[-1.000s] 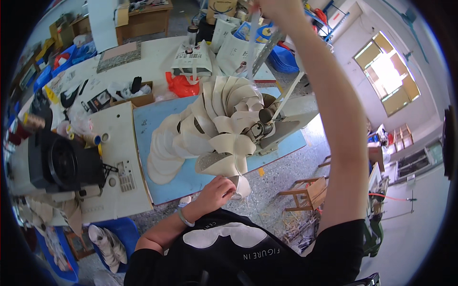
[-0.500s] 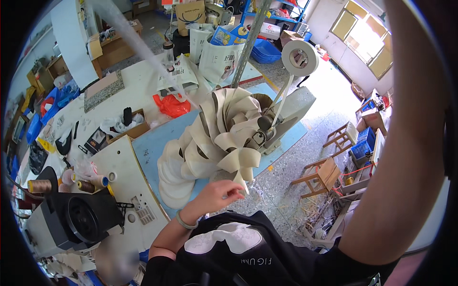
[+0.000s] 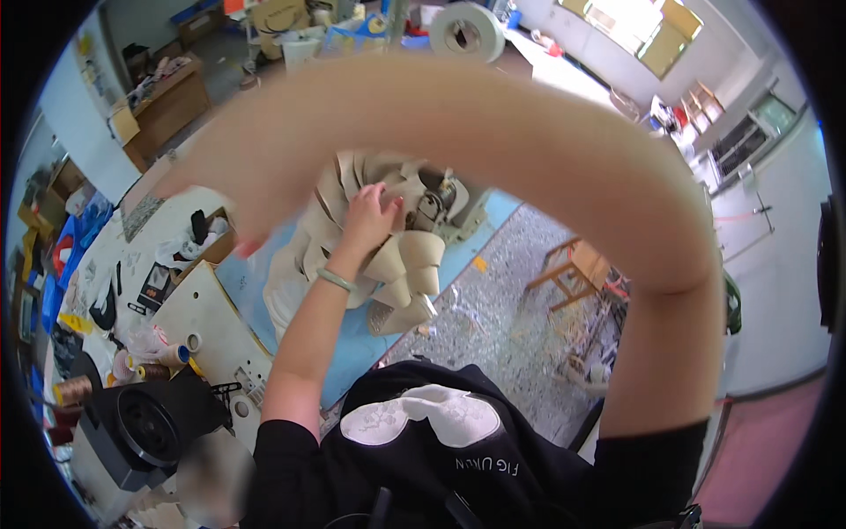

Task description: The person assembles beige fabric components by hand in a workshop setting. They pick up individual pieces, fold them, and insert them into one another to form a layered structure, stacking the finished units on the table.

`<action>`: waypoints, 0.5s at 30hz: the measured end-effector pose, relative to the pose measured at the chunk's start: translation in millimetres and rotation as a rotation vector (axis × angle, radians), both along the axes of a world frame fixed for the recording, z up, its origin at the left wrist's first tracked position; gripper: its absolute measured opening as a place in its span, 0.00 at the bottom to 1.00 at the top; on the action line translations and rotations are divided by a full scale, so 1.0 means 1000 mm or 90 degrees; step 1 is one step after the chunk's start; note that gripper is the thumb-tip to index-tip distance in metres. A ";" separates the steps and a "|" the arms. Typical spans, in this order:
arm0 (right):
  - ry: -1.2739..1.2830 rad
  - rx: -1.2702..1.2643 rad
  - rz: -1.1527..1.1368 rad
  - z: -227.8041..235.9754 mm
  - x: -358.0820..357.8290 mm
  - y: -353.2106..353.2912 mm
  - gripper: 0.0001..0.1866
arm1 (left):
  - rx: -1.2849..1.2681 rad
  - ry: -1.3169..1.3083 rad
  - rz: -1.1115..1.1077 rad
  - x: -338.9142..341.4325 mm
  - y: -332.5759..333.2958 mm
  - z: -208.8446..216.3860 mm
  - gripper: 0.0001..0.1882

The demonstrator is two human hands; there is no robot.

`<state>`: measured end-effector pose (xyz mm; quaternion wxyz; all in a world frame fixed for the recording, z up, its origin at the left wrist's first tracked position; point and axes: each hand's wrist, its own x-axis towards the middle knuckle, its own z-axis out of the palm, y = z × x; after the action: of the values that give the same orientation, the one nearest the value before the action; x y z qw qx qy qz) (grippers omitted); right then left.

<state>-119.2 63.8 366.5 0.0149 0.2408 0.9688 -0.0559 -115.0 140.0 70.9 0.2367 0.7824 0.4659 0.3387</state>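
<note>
My left hand (image 3: 374, 214), a pale bangle on its wrist, reaches in among a pile of cream curved pieces (image 3: 392, 264). Its thumb and forefinger stand apart against the pieces, beside the metal parts of a machine (image 3: 432, 207). I see no piece plainly gripped. The pile lies bunched on a light blue tabletop (image 3: 339, 366). My right arm bends across the upper view, covering much of the pile and machine. At its left end my right hand (image 3: 225, 198) is smeared by motion, so its fingers do not show clearly.
A large white roll (image 3: 467, 33) stands above the machine. To the left are a carton (image 3: 207, 251) of small items, thread spools (image 3: 172, 355) and a black machine head (image 3: 150, 423). A wooden stool (image 3: 573, 273) stands on the floor at right.
My left hand has moved up and forward onto the cream pieces. The right arm, raised at the right before, now bends leftward across the view. The view itself has shifted.
</note>
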 end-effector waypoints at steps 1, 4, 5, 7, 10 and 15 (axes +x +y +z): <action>0.058 0.010 -0.063 -0.012 0.025 -0.003 0.10 | 0.065 0.027 -0.035 -0.005 -0.007 -0.004 0.26; 0.113 -0.137 -0.242 -0.063 0.118 -0.050 0.12 | 0.035 -0.009 -0.122 -0.026 -0.007 -0.031 0.32; 0.133 -0.402 -0.273 -0.077 0.142 -0.061 0.13 | -0.122 -0.108 -0.109 -0.029 0.006 -0.053 0.35; 0.055 -0.408 -0.434 -0.146 0.188 -0.081 0.12 | -0.180 0.022 -0.032 -0.013 -0.007 -0.012 0.38; 0.363 -0.057 -0.477 -0.231 0.193 -0.081 0.13 | -0.327 -0.002 -0.014 -0.018 -0.007 -0.006 0.33; 0.377 -0.013 -0.676 -0.282 0.142 -0.055 0.21 | -0.490 -0.052 -0.089 -0.014 -0.012 0.011 0.21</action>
<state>22.8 8.9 84.6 -0.2828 0.6655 0.6784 -0.1300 -129.0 127.8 82.2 0.5538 0.6522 0.4945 0.1532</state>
